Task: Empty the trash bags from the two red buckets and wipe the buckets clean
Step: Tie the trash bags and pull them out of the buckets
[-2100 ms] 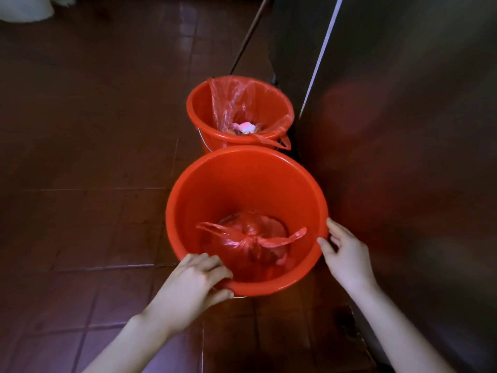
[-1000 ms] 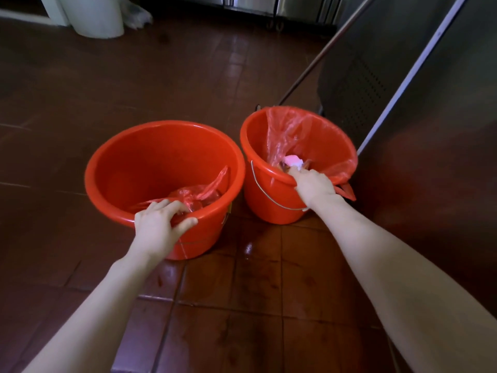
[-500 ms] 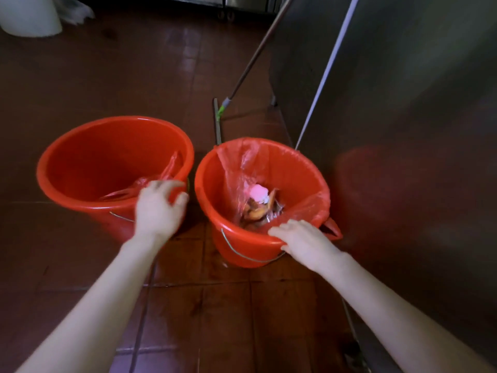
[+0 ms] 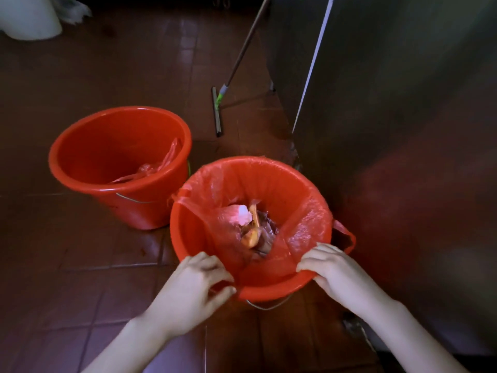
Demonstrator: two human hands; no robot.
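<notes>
1. We read no brand, label or writing anywhere.
2. The near red bucket [image 4: 269, 288] – smooth round plastic with a wire bail – stands on the tiled floor [image 4: 80, 265] beside the steel cabinet [image 4: 390, 117], lined with a thin crinkled red trash bag [image 4: 304, 235] holding scraps.
3. Our left hand [image 4: 193, 289] and right hand [image 4: 336, 273] each pinch the liner at the near rim.
4. The far red bucket [image 4: 118, 162] holds a knotted bag [image 4: 158, 165].
5. Half a second ago, the left hand gripped the far bucket.

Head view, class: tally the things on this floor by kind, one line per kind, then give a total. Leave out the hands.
Red buckets: 2 (far one, near one)
Red trash bags: 2 (tied bag in the far one, liner in the near one)
Long-handled floor tools: 1 (squeegee)
White bins: 1 (bin, cut off at the frame edge)
Total: 6
</notes>
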